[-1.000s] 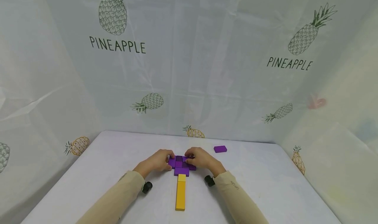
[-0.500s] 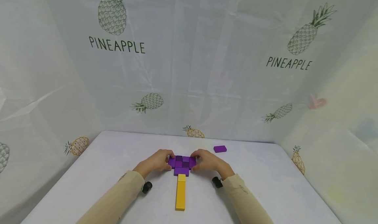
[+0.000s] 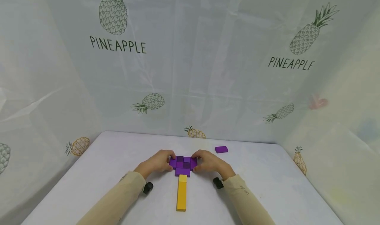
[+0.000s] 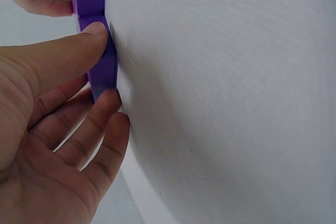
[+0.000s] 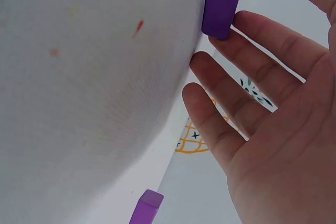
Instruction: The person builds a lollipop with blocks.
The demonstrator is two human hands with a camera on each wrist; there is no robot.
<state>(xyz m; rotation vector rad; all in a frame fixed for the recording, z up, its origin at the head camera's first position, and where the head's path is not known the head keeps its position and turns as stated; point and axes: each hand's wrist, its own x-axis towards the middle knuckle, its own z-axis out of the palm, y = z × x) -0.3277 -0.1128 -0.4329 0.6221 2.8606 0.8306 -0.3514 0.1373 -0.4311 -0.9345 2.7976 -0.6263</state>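
Observation:
On the white table, purple blocks in lighter and darker shades lie side by side as a flat cluster (image 3: 182, 171). My left hand (image 3: 158, 161) pinches the left purple block (image 3: 173, 163) between thumb and fingers at its near and far ends. Opposite it, my right hand (image 3: 208, 161) holds the right purple block (image 3: 193, 162) the same way. In the left wrist view the thumb presses the block's side (image 4: 102, 72). The right wrist view has the fingers at one end of a purple block (image 5: 220, 9); the thumb's contact lies out of that frame. A yellow strip (image 3: 181, 195) extends from the cluster toward me.
A loose purple block (image 3: 221, 149) lies at the back right, beyond my right hand. Behind the table (image 3: 127, 145) hangs a pale curtain (image 3: 190, 70) printed with pineapples. A black wrist camera (image 3: 147, 188) sits under the left wrist, another black wrist camera (image 3: 218, 183) under the right.
My right hand has moved right, from over the cluster's right part to the right block's outer edge, uncovering the middle squares. The left hand and the blocks look unmoved.

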